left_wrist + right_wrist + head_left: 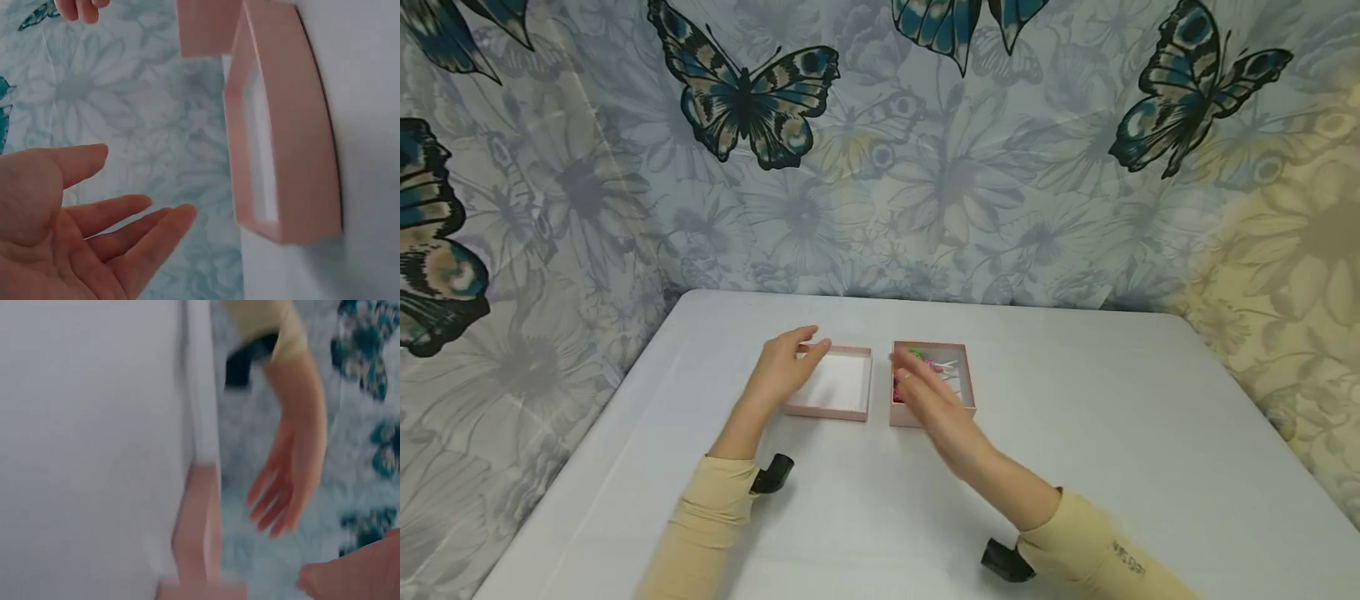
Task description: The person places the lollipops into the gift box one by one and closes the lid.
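Observation:
A shallow pink box lid (844,385) with a white inside lies hollow side up on the table. Just right of it stands a deeper pink box (904,416) holding small items in green, pink, red and white, too small to tell apart. My left hand (781,367) is raised over the lid's left edge, fingers loosely extended; the left wrist view shows the hand (81,231) apart from the lid (306,137) and holding nothing. Above the box's front left part hovers my right hand (942,421), fingers straight, hiding some contents. The right wrist view is blurred.
The white table (1075,467) reaches back to a patterned cloth (955,192) with butterflies and flowers. A similar cloth hangs along the left and right sides. Black wrist mounts (1007,560) stick out below both forearms.

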The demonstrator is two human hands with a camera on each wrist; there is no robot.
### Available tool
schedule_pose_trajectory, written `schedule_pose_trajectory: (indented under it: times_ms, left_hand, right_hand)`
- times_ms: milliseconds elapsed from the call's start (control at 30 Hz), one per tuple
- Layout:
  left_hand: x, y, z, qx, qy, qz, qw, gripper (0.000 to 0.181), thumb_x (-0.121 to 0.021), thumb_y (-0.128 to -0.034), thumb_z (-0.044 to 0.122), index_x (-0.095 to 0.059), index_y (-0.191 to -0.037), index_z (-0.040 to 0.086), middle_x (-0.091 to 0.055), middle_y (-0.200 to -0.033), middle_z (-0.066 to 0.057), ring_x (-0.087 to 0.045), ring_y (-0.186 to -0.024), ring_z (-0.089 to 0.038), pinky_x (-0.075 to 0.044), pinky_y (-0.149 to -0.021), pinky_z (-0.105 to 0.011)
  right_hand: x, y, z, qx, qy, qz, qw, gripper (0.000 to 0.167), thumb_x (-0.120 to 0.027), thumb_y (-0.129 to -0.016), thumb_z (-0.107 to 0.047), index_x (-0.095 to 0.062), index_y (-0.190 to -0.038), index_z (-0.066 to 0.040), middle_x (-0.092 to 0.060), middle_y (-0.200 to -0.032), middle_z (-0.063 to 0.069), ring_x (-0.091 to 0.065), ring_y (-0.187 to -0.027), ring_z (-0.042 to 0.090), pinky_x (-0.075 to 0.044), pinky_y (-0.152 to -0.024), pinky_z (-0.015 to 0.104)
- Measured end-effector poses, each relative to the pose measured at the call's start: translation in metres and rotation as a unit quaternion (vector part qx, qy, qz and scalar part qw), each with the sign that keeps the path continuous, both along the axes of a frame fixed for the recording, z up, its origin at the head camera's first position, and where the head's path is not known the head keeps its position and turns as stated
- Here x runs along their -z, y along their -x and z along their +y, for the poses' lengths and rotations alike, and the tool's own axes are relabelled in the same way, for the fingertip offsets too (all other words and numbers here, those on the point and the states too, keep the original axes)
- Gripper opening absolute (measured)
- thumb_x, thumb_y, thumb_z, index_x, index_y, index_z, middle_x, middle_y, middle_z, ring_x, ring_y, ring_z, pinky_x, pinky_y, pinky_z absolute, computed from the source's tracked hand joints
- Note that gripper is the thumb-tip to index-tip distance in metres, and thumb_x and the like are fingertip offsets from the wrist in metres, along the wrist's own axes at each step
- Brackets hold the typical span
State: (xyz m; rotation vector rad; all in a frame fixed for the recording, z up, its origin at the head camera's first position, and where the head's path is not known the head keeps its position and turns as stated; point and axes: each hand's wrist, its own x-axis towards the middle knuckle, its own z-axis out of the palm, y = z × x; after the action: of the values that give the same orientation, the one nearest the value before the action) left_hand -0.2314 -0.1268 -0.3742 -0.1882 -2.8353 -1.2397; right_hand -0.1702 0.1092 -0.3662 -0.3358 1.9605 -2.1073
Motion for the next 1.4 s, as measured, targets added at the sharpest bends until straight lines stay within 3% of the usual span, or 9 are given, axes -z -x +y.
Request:
schedule_pose_trajectory:
  times_ms: [100, 233, 367, 567, 767, 867, 967, 1233, 1400]
  left_hand:
    - [0.004, 0.004, -0.021, -0.003, 0.057, -0.057, 0.9968, 0.055, -0.048, -0.1027, 0.035, -0.045, -0.143, -0.002, -0.049, -0.140, -0.024, -0.051, -0.124, -0.040, -0.045, -0.101, -0.055]
    - [0.020, 0.010, -0.034, 0.008, 0.080, -0.104, 0.9914, 0.052, -0.045, -0.1034, 0.033, -0.049, -0.139, -0.005, -0.056, -0.131, -0.025, -0.052, -0.120, -0.041, -0.044, -0.100, -0.055]
    - [0.036, 0.012, -0.037, 0.017, 0.062, -0.115, 0.9913, 0.047, -0.044, -0.1037, 0.032, -0.058, -0.131, -0.003, -0.066, -0.104, -0.019, -0.060, -0.099, -0.033, -0.048, -0.092, -0.049]
    - [0.045, 0.009, -0.035, 0.008, 0.038, -0.095, 0.9948, 0.038, -0.046, -0.1033, 0.031, -0.067, -0.115, 0.002, -0.055, -0.070, -0.005, -0.053, -0.074, -0.022, -0.044, -0.075, -0.038]
    - [0.036, -0.001, -0.034, -0.022, -0.004, -0.087, 0.9960, 0.037, -0.049, -0.1027, 0.030, -0.064, -0.123, 0.003, -0.066, -0.090, -0.012, -0.060, -0.078, -0.020, -0.050, -0.073, -0.035]
    - [0.026, -0.010, -0.031, -0.046, -0.092, -0.088, 0.9908, 0.042, -0.051, -0.1027, 0.028, -0.055, -0.136, 0.004, -0.065, -0.116, -0.019, -0.066, -0.097, -0.026, -0.057, -0.084, -0.039]
    - [0.016, -0.018, -0.025, -0.055, -0.198, -0.087, 0.9748, 0.044, -0.055, -0.1013, 0.028, -0.052, -0.140, 0.008, -0.063, -0.122, -0.021, -0.065, -0.105, -0.029, -0.057, -0.087, -0.038]
    - [0.004, -0.039, -0.006, 0.009, -0.335, -0.099, 0.9368, 0.049, -0.066, -0.0950, 0.020, -0.052, -0.137, 0.000, -0.061, -0.122, -0.018, -0.064, -0.105, -0.025, -0.057, -0.085, -0.037]
    - [0.002, -0.053, 0.005, 0.037, -0.335, -0.072, 0.9389, 0.045, -0.071, -0.0913, 0.016, -0.059, -0.131, 0.000, -0.063, -0.119, -0.016, -0.066, -0.102, -0.024, -0.058, -0.084, -0.039]
  right_hand:
    - [0.003, -0.004, -0.035, -0.025, 0.021, -0.093, 0.9952, 0.069, -0.046, -0.103, -0.030, -0.010, -0.156, -0.005, -0.009, -0.162, 0.010, -0.007, -0.148, 0.027, -0.010, -0.121, 0.043]
    - [0.017, 0.006, -0.061, 0.007, -0.018, -0.148, 0.9889, 0.084, -0.048, -0.100, -0.039, 0.005, -0.156, -0.006, 0.011, -0.162, 0.011, 0.012, -0.147, 0.032, 0.005, -0.118, 0.054]
    - [0.034, 0.020, -0.068, 0.055, -0.029, -0.177, 0.9823, 0.088, -0.047, -0.099, -0.041, 0.009, -0.155, -0.005, 0.015, -0.161, 0.012, 0.015, -0.146, 0.034, 0.008, -0.117, 0.057]
    - [0.046, 0.032, -0.067, 0.067, -0.008, -0.195, 0.9785, 0.083, -0.048, -0.099, -0.035, 0.003, -0.155, -0.002, 0.010, -0.162, 0.014, 0.012, -0.146, 0.033, 0.004, -0.119, 0.050]
    - [0.043, 0.027, -0.061, 0.046, -0.010, -0.169, 0.9846, 0.078, -0.046, -0.101, -0.031, 0.002, -0.156, -0.004, 0.008, -0.162, 0.013, 0.010, -0.147, 0.031, 0.001, -0.120, 0.049]
    - [0.035, 0.020, -0.051, 0.029, -0.035, -0.120, 0.9918, 0.074, -0.044, -0.102, -0.031, 0.001, -0.157, -0.010, 0.006, -0.163, 0.010, 0.008, -0.148, 0.029, 0.000, -0.119, 0.054]
    - [0.024, 0.012, -0.035, 0.013, -0.058, -0.047, 0.9972, 0.067, -0.041, -0.104, -0.031, -0.004, -0.158, -0.016, 0.001, -0.163, 0.005, 0.003, -0.148, 0.026, -0.004, -0.119, 0.055]
    - [0.017, -0.007, 0.019, -0.034, -0.065, 0.111, 0.9910, 0.058, -0.038, -0.107, -0.021, -0.010, -0.158, -0.020, -0.007, -0.162, 0.000, -0.011, -0.148, 0.023, -0.018, -0.118, 0.049]
    - [0.009, -0.011, 0.045, -0.037, -0.031, 0.060, 0.9971, 0.055, -0.038, -0.107, -0.031, -0.022, -0.156, -0.013, -0.022, -0.160, 0.005, -0.023, -0.145, 0.024, -0.029, -0.116, 0.037]
